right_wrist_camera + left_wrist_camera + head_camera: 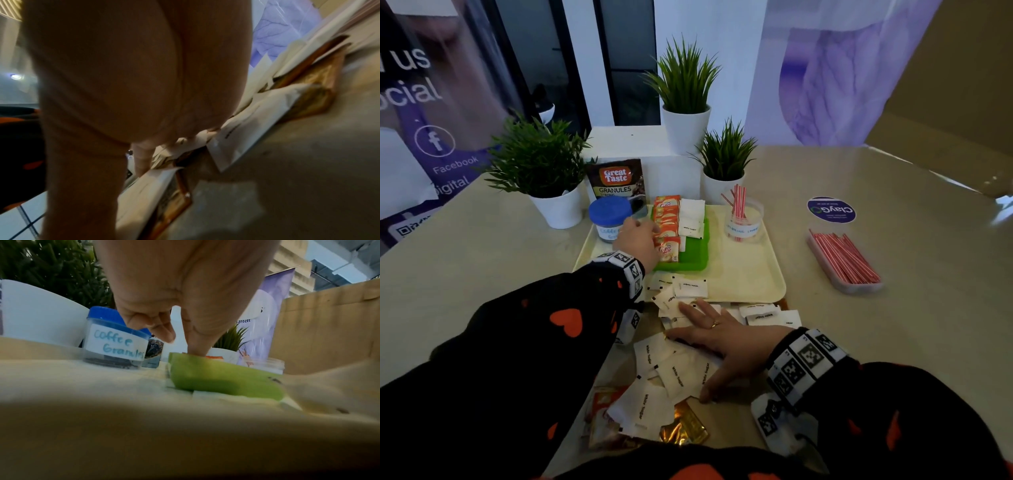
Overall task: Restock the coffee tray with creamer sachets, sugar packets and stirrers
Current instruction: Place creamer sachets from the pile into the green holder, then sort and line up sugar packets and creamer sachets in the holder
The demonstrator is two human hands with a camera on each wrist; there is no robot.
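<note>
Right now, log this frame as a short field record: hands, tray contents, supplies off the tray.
left hand: at the orange creamer sachets in the green holder; grip unclear
right hand: spread flat on the loose sugar packets
tray: green holder, coffee granules jar, stirrer cup
sugar in holder: white row beside the creamers
off tray: box of stirrers

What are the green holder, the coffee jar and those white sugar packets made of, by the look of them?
Green holder: probably plastic, with an even colour and rounded moulded edge. Coffee jar: clear, likely plastic, with a blue ridged lid. Sugar packets: apparently matte paper, creased and printed.
</note>
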